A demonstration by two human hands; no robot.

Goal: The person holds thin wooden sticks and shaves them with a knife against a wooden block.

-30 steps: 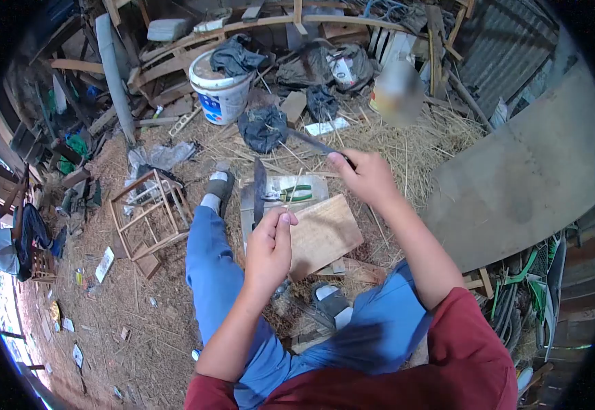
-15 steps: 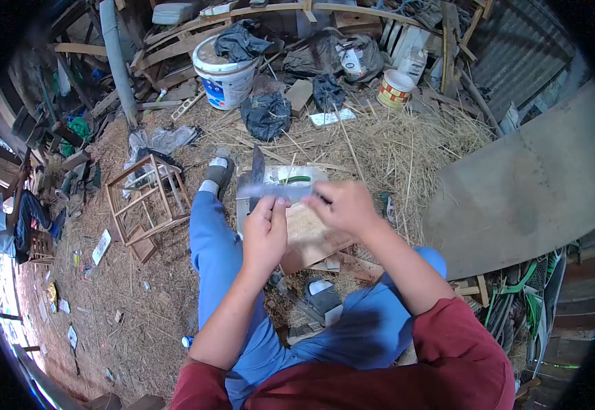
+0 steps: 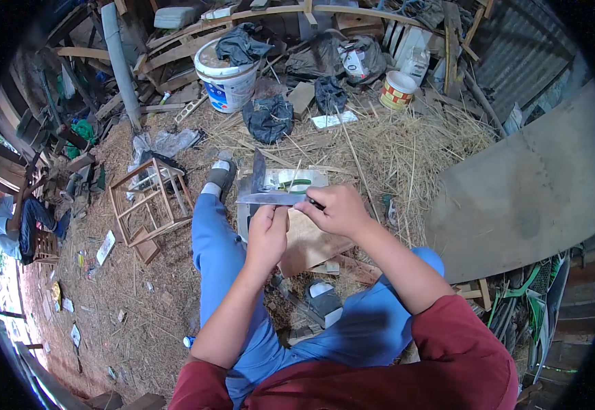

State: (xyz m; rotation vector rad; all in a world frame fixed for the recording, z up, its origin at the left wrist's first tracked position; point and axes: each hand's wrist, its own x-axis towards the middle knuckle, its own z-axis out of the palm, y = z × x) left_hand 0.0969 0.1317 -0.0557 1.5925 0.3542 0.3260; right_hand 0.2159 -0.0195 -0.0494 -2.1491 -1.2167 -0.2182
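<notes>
My right hand (image 3: 338, 212) is wrapped round the dark handle of a knife (image 3: 268, 198), whose blade points left across the front of me. Just below the blade, my left hand (image 3: 268, 229) is closed in a pinch; whatever it holds is too small to make out. Beyond the knife a dark upright blade (image 3: 258, 169) stands over the work spot. Near it lies a green curved item (image 3: 297, 183) on a pale surface. Under my hands is a light wooden board (image 3: 311, 242).
A small wooden frame (image 3: 150, 201) lies to the left. Behind stand a white bucket (image 3: 226, 78) and a red-and-yellow tub (image 3: 397, 92), with black plastic bags (image 3: 268, 117) and straw (image 3: 407, 147) around. A large flat sheet (image 3: 516, 191) leans at right. Another person (image 3: 14, 219) sits far left.
The knife, blurred by motion before, now shows sharply, its blade reaching further left. My right hand has shifted slightly right and down; my left hand stays nearly in place, a little lower.
</notes>
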